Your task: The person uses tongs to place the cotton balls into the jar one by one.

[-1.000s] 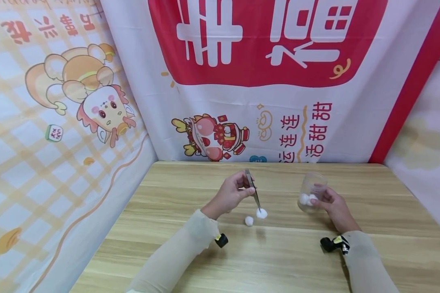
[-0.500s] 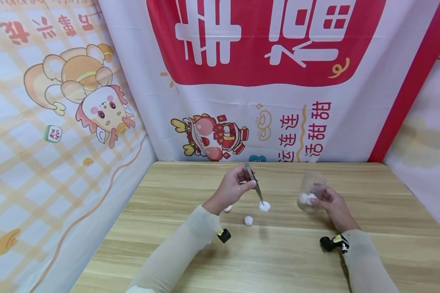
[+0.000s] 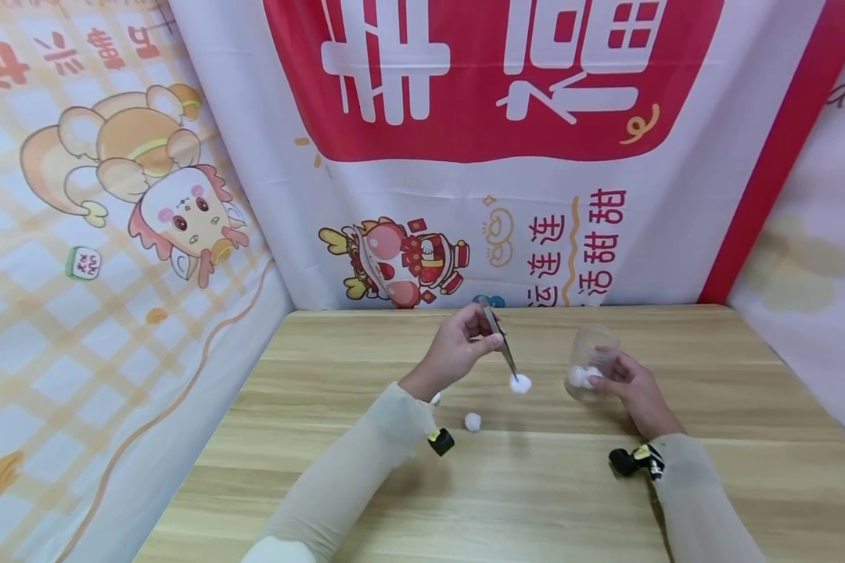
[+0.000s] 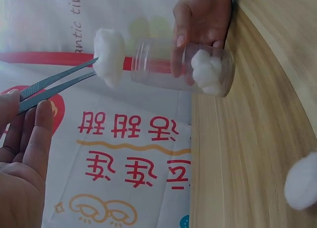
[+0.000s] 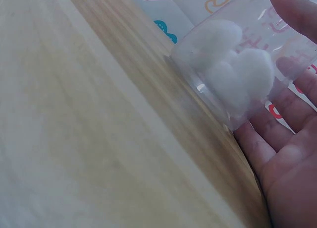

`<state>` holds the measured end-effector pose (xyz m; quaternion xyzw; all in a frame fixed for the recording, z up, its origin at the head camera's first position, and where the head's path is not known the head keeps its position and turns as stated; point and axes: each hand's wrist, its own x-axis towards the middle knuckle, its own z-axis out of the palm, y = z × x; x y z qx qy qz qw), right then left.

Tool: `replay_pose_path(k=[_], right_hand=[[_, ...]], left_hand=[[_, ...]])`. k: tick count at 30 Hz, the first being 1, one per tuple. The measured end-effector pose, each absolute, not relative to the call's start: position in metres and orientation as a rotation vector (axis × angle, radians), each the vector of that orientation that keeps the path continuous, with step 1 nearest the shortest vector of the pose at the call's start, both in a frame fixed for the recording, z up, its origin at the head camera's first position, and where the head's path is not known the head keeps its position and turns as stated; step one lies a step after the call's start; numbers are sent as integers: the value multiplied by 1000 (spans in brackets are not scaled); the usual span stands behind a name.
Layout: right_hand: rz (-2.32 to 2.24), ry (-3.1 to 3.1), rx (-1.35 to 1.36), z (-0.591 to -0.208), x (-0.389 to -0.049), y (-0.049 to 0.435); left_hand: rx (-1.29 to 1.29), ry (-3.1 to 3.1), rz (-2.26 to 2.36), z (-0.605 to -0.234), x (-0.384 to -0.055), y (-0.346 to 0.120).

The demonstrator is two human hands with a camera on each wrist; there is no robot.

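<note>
My left hand pinches metal tweezers between thumb and fingers. Their tips grip a white cotton ball, held in the air above the table, left of the jar. In the left wrist view this cotton ball hangs level with the jar's mouth, apart from it. With curled fingers and thumb my right hand holds a clear plastic jar upright on the table. Several cotton balls lie at the jar's bottom.
One loose cotton ball lies on the wooden table in front of the left hand. Another cotton ball is partly hidden behind the left wrist. A printed cloth hangs along the table's back edge.
My left hand has moved right and upward with the tweezers and their cotton ball, closer to the jar. The right hand keeps holding the jar in place. The view has shifted slightly.
</note>
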<state>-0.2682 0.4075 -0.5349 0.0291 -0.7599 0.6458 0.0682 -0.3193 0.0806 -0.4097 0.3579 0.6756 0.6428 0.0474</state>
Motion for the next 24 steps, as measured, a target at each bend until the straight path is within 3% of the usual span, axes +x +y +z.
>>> replay_pose_path(k=[24], right_hand=[[1922,-2325,65,-536,-270,404]], left_hand=[[1122,2026,2023,-399,-317,101]])
